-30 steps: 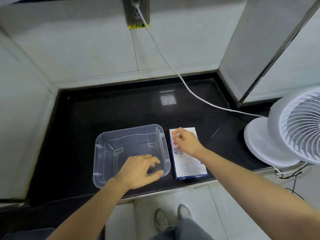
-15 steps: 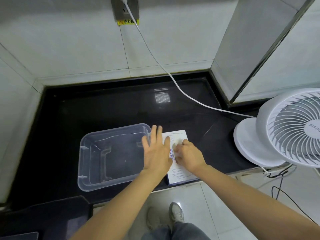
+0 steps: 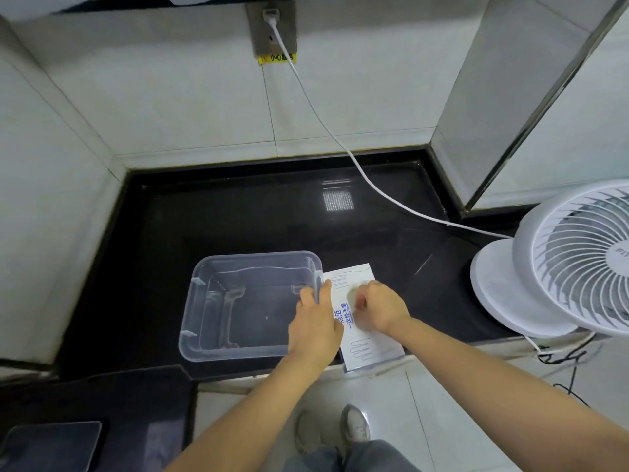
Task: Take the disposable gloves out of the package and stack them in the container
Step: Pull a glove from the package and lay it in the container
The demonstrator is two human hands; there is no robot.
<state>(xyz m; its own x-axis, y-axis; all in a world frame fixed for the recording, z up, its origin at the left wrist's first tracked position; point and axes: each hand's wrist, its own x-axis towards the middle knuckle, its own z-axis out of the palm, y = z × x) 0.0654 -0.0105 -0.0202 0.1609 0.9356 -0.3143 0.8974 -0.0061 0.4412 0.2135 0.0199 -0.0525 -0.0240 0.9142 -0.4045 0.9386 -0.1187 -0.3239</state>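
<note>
The countertop (image 3: 238, 216) is glossy black. On it the container (image 3: 211, 301) is clear, colourless plastic. The glove package (image 3: 366, 345) is white with blue characters and blue line drawings of glove fingers; its lower edge looks darker blue, though blur makes that uncertain. The fan (image 3: 575, 264) and the cable (image 3: 326, 127) are white. The wall tiles (image 3: 170, 97) are pale grey-white. A yellow label (image 3: 276, 58) sits under the grey socket (image 3: 272, 28).

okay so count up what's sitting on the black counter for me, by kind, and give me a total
Clear plastic container: 1
Glove package: 1
White fan: 1
White cable: 1
Total: 4

Not counted: the left hand and the right hand, both resting on the package.
</note>
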